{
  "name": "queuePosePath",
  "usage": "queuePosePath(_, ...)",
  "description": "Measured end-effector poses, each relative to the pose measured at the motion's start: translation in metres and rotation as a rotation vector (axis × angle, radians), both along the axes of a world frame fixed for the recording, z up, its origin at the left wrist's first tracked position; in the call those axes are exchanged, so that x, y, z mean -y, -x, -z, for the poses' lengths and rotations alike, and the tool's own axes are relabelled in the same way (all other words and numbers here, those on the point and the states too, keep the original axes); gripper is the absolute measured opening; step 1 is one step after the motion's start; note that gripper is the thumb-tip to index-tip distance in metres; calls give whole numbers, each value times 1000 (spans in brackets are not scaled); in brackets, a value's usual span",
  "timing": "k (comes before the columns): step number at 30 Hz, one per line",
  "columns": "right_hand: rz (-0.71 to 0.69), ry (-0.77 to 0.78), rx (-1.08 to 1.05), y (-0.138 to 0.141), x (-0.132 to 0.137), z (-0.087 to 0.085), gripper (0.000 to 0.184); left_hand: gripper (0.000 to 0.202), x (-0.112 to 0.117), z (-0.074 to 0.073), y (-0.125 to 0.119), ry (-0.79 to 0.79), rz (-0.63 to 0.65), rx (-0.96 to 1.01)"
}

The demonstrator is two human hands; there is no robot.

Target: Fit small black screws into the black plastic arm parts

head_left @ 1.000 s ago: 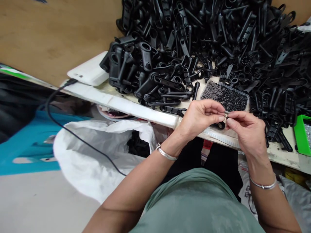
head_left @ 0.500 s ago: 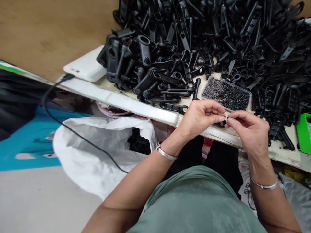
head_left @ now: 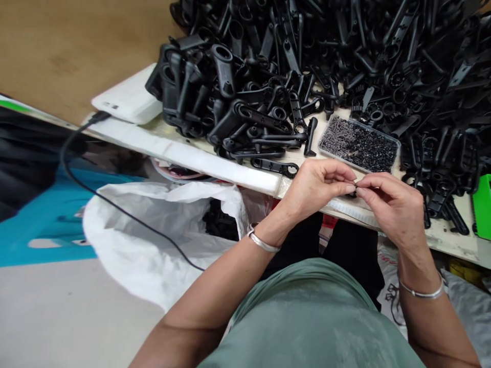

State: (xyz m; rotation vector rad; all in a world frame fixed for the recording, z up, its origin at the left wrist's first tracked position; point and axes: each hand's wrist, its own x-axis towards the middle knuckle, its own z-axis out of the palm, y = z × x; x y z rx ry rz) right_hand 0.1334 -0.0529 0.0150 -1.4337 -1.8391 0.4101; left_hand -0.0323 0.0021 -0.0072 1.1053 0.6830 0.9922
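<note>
My left hand and my right hand meet fingertip to fingertip over the front edge of the table. Both are closed in a pinch around a tiny black part, mostly covered by the fingers, its kind too small to make out. Just beyond the fingers sits a clear shallow box filled with small dark pieces. One black plastic handle-like part with a ring end lies beside my left hand, and another slim black part stands behind it.
A large heap of black plastic parts covers the back of the table. At left lies a white device with a black cable. Below hangs an open white sack holding black parts. A green bin stands at right.
The fingertips of both hands have drawn closer together around the tiny part. My right hand has shifted slightly. The view has moved a little.
</note>
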Motion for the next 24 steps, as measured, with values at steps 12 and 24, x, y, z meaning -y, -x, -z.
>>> queuePosePath(12,150,-64,121,10,7,4,14,13,3,4,-1,-5,-18,-53)
queuePosePath(24,150,-151,172,5,4,16,10,15,11,2,16,-522,-147,-534)
